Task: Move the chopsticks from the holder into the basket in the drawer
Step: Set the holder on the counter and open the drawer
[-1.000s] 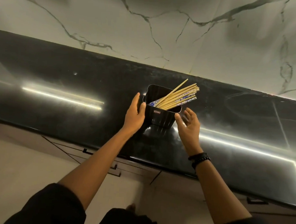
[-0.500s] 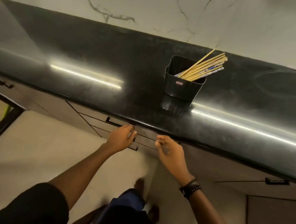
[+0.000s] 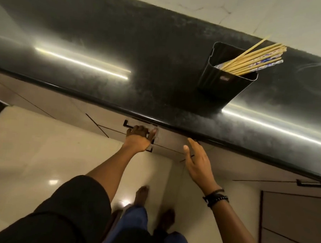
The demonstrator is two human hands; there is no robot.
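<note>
A black holder (image 3: 225, 77) stands on the dark countertop (image 3: 122, 49) at the right, with several wooden chopsticks (image 3: 253, 57) leaning out to the upper right. Under the counter edge, my left hand (image 3: 139, 138) grips the black handle (image 3: 127, 125) of the top drawer (image 3: 169, 140), fingers curled over the bar. My right hand (image 3: 196, 159) hovers open just right of it, fingertips near the counter's underside, holding nothing. The drawer looks closed; the basket is hidden.
More beige drawer fronts run along under the counter, one with a black handle (image 3: 310, 184) at the far right. A marble wall (image 3: 237, 11) backs the counter. My feet stand on the glossy floor (image 3: 31, 160) below.
Both hands left the holder on the counter and dropped to the drawer fronts. My left hand has closed on the top drawer handle. The view tilted down.
</note>
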